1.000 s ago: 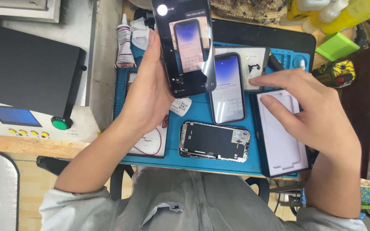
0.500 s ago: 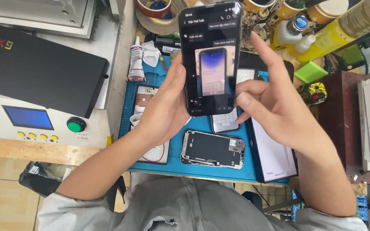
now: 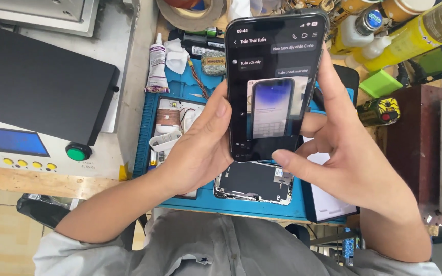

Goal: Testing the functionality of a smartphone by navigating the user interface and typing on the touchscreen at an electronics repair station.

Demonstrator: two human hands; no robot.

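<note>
I've got the smartphone point(image 3: 274, 84) up off the bench, upright in front of me, screen lit w/ a dark chat view and a photo of another phone in it. My left hand point(image 3: 200, 148) is wrapped round its left edge, thumb lying along the side of the glass, so that hand is closed on the phone. My right hand point(image 3: 349, 153) cups it from the right, fingers behind and along the far edge, thumb tip at the lower right corner of the screen, touching or just about to, can't tell which. Both hands hold the same handset.

Under it, on the blue work mat point(image 3: 180, 92), lies an opened phone body point(image 3: 254, 181), insides facing up, near edge of the mat, just below the handset I'm holding. It's not closed up: no screen on it as far as I can see, so I judge the repair itself isn't finished and right now I'm only on the working phone. A white sheet point(image 3: 328, 202) lies to the right on a dark tray, partly under my right hand.

Left of the mat sits a black-lidded machine point(image 3: 37, 87) w/ a blue display point(image 3: 16, 141) and a green knob point(image 3: 78, 152). Far side: a glue tube point(image 3: 156, 64), a roll of tape point(image 3: 193, 15), and yellow bottles point(image 3: 415, 36) at far right
</note>
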